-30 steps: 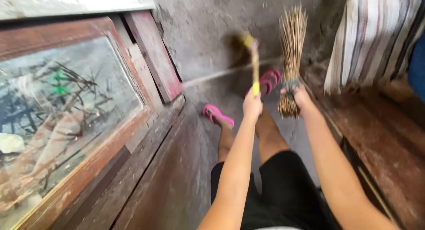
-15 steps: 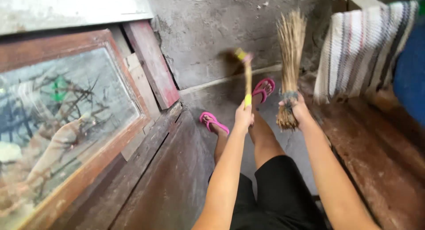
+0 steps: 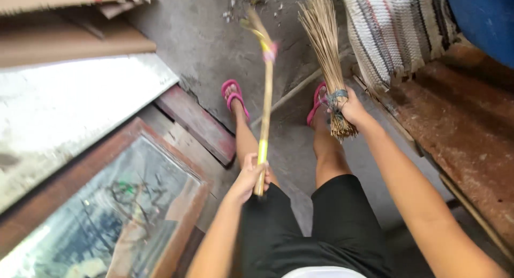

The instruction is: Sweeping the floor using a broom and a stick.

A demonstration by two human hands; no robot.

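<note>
My left hand (image 3: 250,174) grips the lower end of a long bamboo-handled soft broom (image 3: 264,101), whose shaft runs up and away toward a pale brush head at the top. My right hand (image 3: 350,107) holds a bundle of stiff brown broom sticks (image 3: 324,47) by its tied base, with the tips pointing up. Both brooms are lifted over the grey concrete floor (image 3: 209,37). My feet wear pink slippers (image 3: 233,96) and stand below the brooms.
A framed picture under glass (image 3: 101,219) leans at lower left, with wooden boards (image 3: 195,122) and a pale panel (image 3: 64,117) beside it. A striped woven cloth (image 3: 399,29) hangs over a rusty brown bench (image 3: 460,133) on the right. Small debris lies on the floor at the top.
The view has swung so the framed picture sits lower left. My left hand has drawn back toward my body, showing more of the broom handle. My feet have stepped forward.
</note>
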